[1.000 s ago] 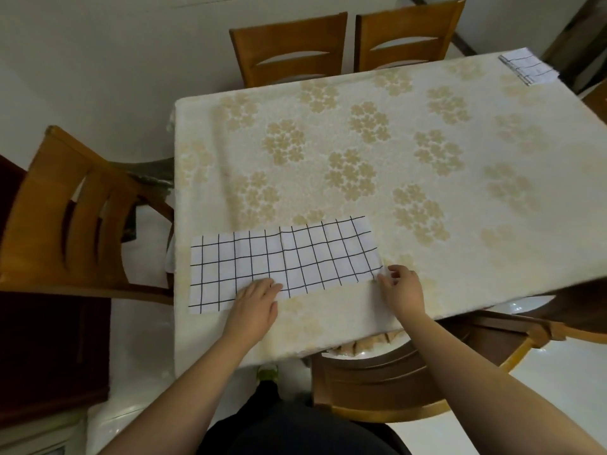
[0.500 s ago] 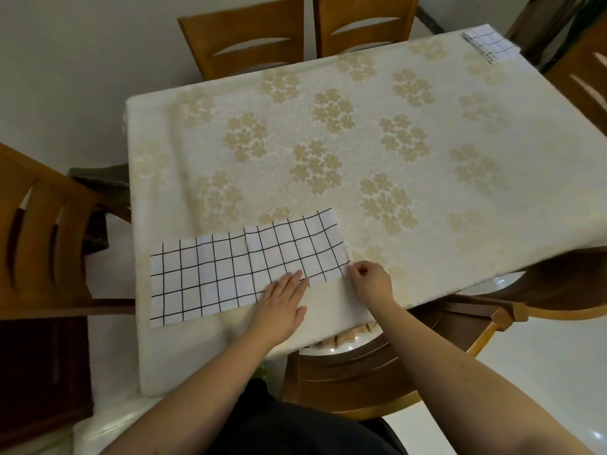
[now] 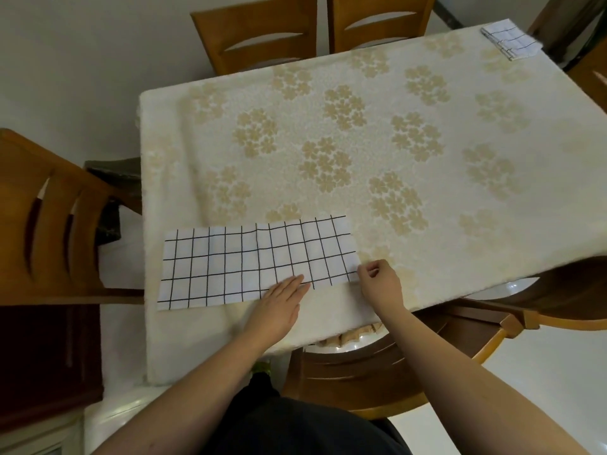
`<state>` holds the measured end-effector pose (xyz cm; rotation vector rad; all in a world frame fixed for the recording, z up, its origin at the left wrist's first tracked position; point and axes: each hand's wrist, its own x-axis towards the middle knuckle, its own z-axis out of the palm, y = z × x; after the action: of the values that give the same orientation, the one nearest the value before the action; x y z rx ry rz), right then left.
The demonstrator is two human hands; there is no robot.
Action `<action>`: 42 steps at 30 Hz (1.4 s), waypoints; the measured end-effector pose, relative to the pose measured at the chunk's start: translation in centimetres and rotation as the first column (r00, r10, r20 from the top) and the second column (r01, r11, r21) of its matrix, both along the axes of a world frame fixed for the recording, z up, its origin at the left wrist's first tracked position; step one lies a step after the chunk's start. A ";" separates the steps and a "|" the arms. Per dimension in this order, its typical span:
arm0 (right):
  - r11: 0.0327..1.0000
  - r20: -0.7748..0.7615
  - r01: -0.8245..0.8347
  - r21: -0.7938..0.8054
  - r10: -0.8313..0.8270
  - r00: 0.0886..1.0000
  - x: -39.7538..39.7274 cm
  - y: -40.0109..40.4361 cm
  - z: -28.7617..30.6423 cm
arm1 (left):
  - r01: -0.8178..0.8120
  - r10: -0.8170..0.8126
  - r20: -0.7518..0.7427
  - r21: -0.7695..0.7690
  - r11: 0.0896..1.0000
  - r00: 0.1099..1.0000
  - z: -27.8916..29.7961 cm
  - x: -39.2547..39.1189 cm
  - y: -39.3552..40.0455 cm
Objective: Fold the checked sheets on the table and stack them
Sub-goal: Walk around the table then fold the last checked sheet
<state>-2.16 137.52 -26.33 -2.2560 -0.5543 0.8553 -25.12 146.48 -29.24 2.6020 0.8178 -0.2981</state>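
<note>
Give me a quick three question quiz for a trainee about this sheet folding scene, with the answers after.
1. True or false: the left hand lies flat on the checked sheet.
2. Which part of that sheet does the right hand pinch? A: its near right corner. B: its far left corner.
3. Fill in: the folded checked stack lies at the table's far ____ corner.

Key: 1 true; 2 A; 3 right.
</note>
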 end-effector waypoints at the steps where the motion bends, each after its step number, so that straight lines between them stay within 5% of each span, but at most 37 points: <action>1: 1.000 0.021 0.017 0.024 -0.017 1.000 -0.3 0.2 0.1 | 0.006 -0.006 0.000 -0.001 1.000 1.000 0.1 -0.3 -0.1; 8: 0.956 0.382 -0.293 0.027 0.261 0.887 -3.0 3.7 -0.1 | -0.143 0.128 0.172 0.080 0.986 0.977 0.8 -3.1 -0.7; 17: 0.777 0.407 -0.629 -0.012 0.579 0.707 -8.1 9.9 0.1 | -0.426 0.390 0.197 0.201 0.882 0.899 0.9 -6.0 0.1; 31: 0.693 0.324 -0.702 -0.165 0.710 0.625 -9.9 13.5 0.3 | -0.396 0.331 0.231 0.350 0.849 0.915 -0.4 -5.4 1.3; 42: 0.678 0.304 -0.720 -0.148 0.724 0.619 -9.7 15.3 0.4 | -0.526 0.421 0.439 0.147 0.838 0.794 -0.1 -6.8 1.6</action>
<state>-11.88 152.85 -25.95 -2.1829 -1.7232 0.8131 -31.93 148.12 -29.29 2.4317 1.3914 0.4982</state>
